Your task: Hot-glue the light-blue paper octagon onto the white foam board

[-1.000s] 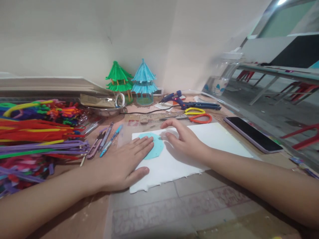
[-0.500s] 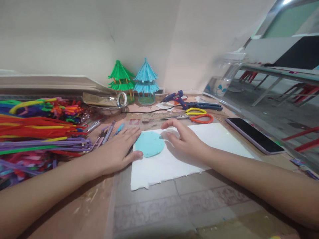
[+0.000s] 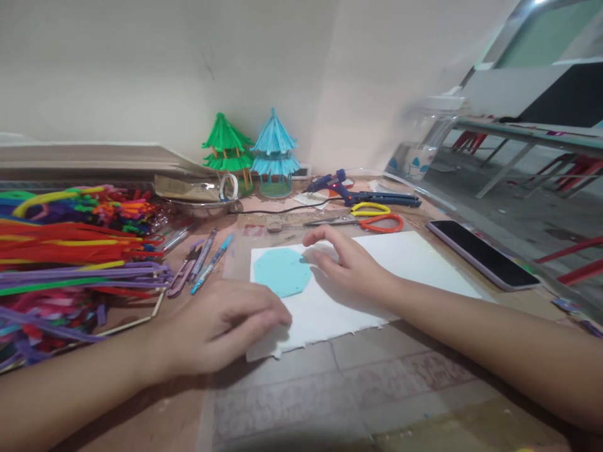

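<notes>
Octagon [image 3: 281, 272] is set by the far-left corner of the white sheet [image 3: 325, 321], nearest the half-open, seemingly empty right hand [image 3: 347, 260]; the curled left hand's [image 3: 228, 323] hold cannot be told.

Bare left hand [image 3: 235, 323], bare right hand [image 3: 348, 263], rounded fingers [image 3: 325, 233], uncovered left forearm [image 3: 94, 389], uncovered right forearm [image 3: 480, 336]

A pale blue piece [image 3: 281, 272], many-sided and roughly octagonal, with small dark dots near its edge, lies flat on a white sheet [image 3: 409, 258], close to the sheet's far left corner; the sheet, wider than it is deep, lies flat on the counter [image 3: 169, 414]; its near edge is ragged, its far edge straighter.
</notes>
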The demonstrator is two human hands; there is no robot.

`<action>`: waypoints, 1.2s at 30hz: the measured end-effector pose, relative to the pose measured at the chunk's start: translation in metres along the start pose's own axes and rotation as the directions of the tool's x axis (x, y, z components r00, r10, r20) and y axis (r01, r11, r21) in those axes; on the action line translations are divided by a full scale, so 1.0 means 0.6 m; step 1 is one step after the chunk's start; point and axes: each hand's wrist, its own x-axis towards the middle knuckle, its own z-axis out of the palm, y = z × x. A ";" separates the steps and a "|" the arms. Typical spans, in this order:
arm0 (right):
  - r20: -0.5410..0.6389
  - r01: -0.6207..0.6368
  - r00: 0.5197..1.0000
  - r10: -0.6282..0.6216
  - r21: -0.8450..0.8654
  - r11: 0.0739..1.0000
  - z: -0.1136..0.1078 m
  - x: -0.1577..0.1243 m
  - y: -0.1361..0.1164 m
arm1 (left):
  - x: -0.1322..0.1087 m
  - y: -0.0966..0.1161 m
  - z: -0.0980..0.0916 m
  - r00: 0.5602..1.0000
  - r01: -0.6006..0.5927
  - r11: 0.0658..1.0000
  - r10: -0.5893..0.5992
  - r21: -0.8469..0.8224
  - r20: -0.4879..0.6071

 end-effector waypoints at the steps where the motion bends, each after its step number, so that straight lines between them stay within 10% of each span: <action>1: 0.000 0.005 1.000 -0.005 -0.004 1.000 0.000 0.000 0.000 | -0.001 -0.006 0.002 0.998 0.036 0.997 -0.033 0.067 -0.051; 5: -0.005 0.066 0.998 -0.066 -0.016 0.998 0.003 0.000 0.001 | 0.001 -0.015 0.006 0.977 0.144 0.931 -0.188 0.335 0.103; 9: 0.009 0.014 1.000 -0.014 -0.024 1.000 0.004 -0.001 -0.004 | 0.008 0.002 -0.005 0.939 0.121 0.989 -0.142 0.085 0.313; 16: 0.061 -0.046 0.997 0.047 -0.014 0.999 0.001 -0.002 -0.012 | 0.005 -0.021 0.003 0.942 0.241 0.936 -0.289 0.256 0.171; 24: 0.058 -0.017 0.998 0.016 0.007 1.000 0.001 -0.001 -0.009 | 0.006 0.005 -0.002 0.972 0.007 0.996 -0.028 0.090 0.233; 30: 0.091 -0.058 0.994 0.057 0.011 0.998 0.001 -0.004 -0.014 | 0.004 -0.024 0.001 0.980 0.163 0.979 -0.146 0.122 -0.133; 36: 0.049 0.131 0.990 -0.129 -0.033 0.991 -0.002 -0.001 0.001 | 0.017 -0.054 0.009 0.979 0.203 0.939 -0.197 0.278 -0.048</action>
